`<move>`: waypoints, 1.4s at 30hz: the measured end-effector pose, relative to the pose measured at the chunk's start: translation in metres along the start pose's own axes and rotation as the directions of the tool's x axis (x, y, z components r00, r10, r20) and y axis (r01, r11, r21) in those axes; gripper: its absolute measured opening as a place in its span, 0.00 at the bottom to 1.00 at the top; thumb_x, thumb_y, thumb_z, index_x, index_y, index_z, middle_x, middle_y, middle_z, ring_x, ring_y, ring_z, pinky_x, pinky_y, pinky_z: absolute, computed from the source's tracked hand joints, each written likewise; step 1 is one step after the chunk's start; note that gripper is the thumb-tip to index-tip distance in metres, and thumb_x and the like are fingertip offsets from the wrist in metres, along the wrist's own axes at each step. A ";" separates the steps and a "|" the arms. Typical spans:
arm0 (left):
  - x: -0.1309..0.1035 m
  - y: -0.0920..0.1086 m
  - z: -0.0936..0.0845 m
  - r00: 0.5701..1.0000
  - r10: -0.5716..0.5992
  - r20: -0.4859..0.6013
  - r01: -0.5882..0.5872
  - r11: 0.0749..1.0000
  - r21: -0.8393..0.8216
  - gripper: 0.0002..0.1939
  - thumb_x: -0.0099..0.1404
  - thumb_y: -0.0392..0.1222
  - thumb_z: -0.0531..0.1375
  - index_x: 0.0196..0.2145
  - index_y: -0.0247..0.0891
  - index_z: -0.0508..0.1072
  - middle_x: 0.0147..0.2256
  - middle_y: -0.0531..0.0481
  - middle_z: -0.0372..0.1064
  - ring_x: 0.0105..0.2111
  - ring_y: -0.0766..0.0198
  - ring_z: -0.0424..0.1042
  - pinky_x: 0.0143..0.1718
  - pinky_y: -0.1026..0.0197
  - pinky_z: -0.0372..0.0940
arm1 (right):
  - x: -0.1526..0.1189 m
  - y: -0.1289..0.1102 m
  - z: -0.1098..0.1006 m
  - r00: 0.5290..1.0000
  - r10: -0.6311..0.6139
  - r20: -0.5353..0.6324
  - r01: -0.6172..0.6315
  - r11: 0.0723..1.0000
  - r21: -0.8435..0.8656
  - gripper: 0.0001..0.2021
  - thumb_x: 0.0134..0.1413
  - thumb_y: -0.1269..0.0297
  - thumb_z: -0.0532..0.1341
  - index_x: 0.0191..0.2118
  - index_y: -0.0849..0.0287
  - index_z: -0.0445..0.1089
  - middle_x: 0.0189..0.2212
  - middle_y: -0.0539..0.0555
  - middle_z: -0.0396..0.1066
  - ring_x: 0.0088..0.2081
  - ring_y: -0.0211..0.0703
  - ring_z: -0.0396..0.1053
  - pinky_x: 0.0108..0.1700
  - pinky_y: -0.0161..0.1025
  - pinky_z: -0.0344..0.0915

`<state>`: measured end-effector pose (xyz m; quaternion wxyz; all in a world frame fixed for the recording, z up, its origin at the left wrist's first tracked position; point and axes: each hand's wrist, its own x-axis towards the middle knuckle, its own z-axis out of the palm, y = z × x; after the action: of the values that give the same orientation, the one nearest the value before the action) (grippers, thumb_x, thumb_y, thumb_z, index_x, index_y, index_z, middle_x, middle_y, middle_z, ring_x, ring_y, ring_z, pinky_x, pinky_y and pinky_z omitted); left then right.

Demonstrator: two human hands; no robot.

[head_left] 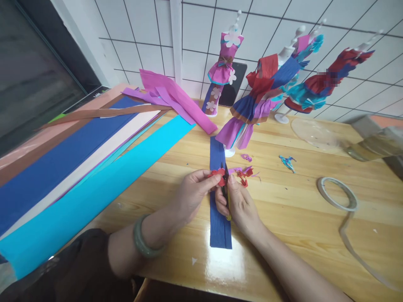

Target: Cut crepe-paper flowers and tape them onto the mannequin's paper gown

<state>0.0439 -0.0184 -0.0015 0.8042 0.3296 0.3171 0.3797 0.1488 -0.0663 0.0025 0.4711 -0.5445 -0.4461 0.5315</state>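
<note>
Red paper piece (223, 182): located mid-table, above the blue strip (220, 237), pinched in the left hand (192, 191) and touching the scissors (224, 192).

At far left, recorded as laid slantwise in overlapping lengths: dark blue paper (63, 167), white paper (91, 163) and, nearest, bright blue paper (103, 199). Across their far part, brown strip (121, 110); to its right, magenta paper (182, 100), lying over the far end of the bright blue.

Left of centre, on the left wrist, green bracelet (141, 237). Left fingers: closed, thumb against fingertips, grasping the red piece.

At centre, blue strip flat on the wooden table (283, 251), running near to far beneath both hands. Right hand (242, 203): fingers closed around the scissors, blades pointing to the far side, yellow handle (228, 217) toward the near side.

Beyond, in front of the tiled wall (157, 54), from left to right: pink-dressed stand (228, 75), with dark phone (239, 84) upright just behind; red-and-blue-dressed stand (262, 84); farther right, red-and-turquoise-dressed stand (310, 94). Another partly hidden between the last two.

Just right of the scissors, red and purple scraps (244, 180); farther right, turquoise scrap (287, 162). At right, tape roll (321, 189), lying flat, loose end trailing toward the near right.
</note>
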 end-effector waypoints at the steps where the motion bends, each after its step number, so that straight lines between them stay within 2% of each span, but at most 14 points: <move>1: 0.000 0.000 0.000 1.000 -0.006 -0.014 0.005 1.000 -0.015 0.07 0.51 0.39 0.62 0.26 0.33 0.70 0.25 0.51 0.68 0.26 0.70 0.67 0.33 0.65 0.62 | 0.000 0.000 0.001 1.000 0.001 -0.008 -0.001 1.000 -0.002 0.26 0.58 0.46 0.39 0.18 0.57 0.53 0.09 0.44 0.49 0.12 0.31 0.49 0.17 0.31 0.49; 9: 0.000 -0.001 0.001 0.999 -0.027 -0.017 0.025 0.995 -0.097 0.06 0.51 0.38 0.62 0.27 0.33 0.72 0.27 0.51 0.70 0.29 0.70 0.67 0.36 0.65 0.62 | 0.001 0.000 0.002 0.999 -0.004 -0.036 0.004 1.000 0.001 0.25 0.58 0.47 0.39 0.17 0.57 0.50 0.10 0.44 0.48 0.13 0.31 0.48 0.16 0.31 0.47; 20: -0.001 0.001 0.001 1.000 -0.022 -0.008 0.022 0.996 -0.087 0.05 0.52 0.38 0.62 0.26 0.33 0.71 0.27 0.51 0.69 0.28 0.70 0.67 0.35 0.65 0.61 | 0.000 -0.004 0.002 1.000 0.001 -0.029 -0.001 1.000 -0.013 0.25 0.57 0.45 0.40 0.17 0.57 0.50 0.10 0.44 0.48 0.13 0.31 0.49 0.16 0.31 0.47; 42: -0.002 0.000 0.003 0.999 -0.004 0.032 0.009 0.988 -0.154 0.04 0.54 0.36 0.61 0.27 0.33 0.73 0.26 0.51 0.70 0.28 0.70 0.67 0.36 0.66 0.61 | 0.002 0.003 0.003 0.997 -0.018 -0.072 0.021 0.999 0.043 0.23 0.59 0.48 0.41 0.18 0.57 0.50 0.11 0.43 0.47 0.12 0.29 0.47 0.15 0.30 0.45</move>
<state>0.0454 -0.0209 0.0012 0.8334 0.2712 0.2752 0.3953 0.1459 -0.0648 -0.0002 0.5037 -0.5487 -0.4225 0.5165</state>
